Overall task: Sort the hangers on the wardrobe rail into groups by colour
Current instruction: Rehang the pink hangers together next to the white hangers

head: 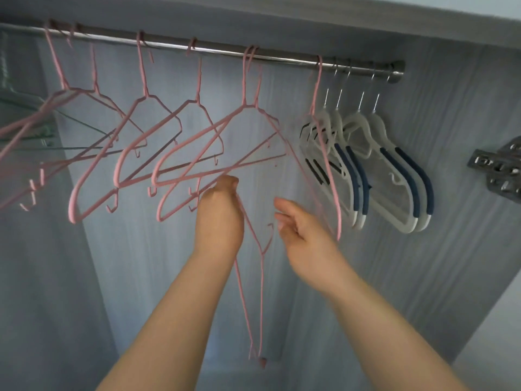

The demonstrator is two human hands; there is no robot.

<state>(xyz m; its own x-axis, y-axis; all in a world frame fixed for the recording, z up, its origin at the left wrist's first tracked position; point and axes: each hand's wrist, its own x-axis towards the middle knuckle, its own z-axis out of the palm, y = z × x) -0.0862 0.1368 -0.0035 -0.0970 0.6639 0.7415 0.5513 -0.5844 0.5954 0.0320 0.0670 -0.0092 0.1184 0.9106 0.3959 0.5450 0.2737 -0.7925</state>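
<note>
Pink wire hangers (116,170) are being kept along the left and middle of the steel rail (284,58). The white hangers (394,170) are being kept together at its right end. One loose pink hanger (261,306) is off the rail and is being gripped by the left hand (220,213), whose fingers are curled round its wire, so that it is dangling hook-down. The grip appears to take in the lower bar of a hung hanger as well, though this cannot be made out with certainty. The right hand (301,227) is being held open with its fingers relaxed, grasping nothing.

A tangle is being risked. The pink hangers are thin coated wire with small notch hooks, and their bars are crossing one another. If the loose one is lifted through them, a neighbour is likely to be snagged and dragged along or off the smooth round rail. A mix-up is also being risked on the right, where a lone pink hanger (338,218) is hanging against the white group and overlapping it. If it is left there, the colour groups will not be properly separated.

The white hangers are broad, flat, moulded plastic with dark navy grip strips on the shoulders and thin metal hooks. The back panel (423,277) is showing a matt grey woodgrain.
</note>
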